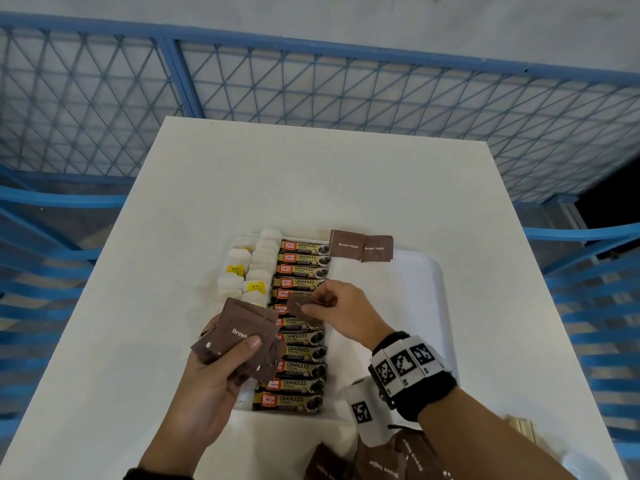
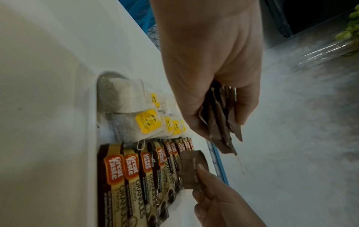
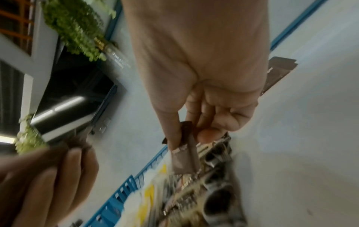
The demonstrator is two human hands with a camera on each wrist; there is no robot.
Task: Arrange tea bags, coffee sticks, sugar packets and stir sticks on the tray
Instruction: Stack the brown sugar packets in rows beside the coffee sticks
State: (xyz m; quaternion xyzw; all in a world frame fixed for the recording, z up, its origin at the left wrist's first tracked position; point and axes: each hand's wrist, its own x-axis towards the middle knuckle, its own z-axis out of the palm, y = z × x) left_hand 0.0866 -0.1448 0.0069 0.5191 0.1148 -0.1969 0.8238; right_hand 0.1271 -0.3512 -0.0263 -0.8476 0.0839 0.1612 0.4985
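On the white tray (image 1: 419, 299) lie a column of tea bags (image 1: 242, 271) with yellow tags and a column of coffee sticks (image 1: 301, 327). Two brown sugar packets (image 1: 362, 244) lie at the tray's far edge. My left hand (image 1: 221, 362) grips a fanned stack of brown sugar packets (image 1: 239, 337) above the tray's left side. My right hand (image 1: 332, 308) pinches a single brown sugar packet (image 1: 299, 306) between thumb and fingers over the coffee sticks. The left wrist view shows the stack (image 2: 221, 119) and the single packet (image 2: 192, 167). In the blurred right wrist view, the packet (image 3: 184, 159) hangs from my fingers.
More brown sugar packets (image 1: 388, 459) are piled on the white table (image 1: 207, 174) at the near edge. Wooden stir sticks (image 1: 519, 427) lie near the right front corner. A blue mesh fence (image 1: 311, 88) stands behind the table. The tray's right half is bare.
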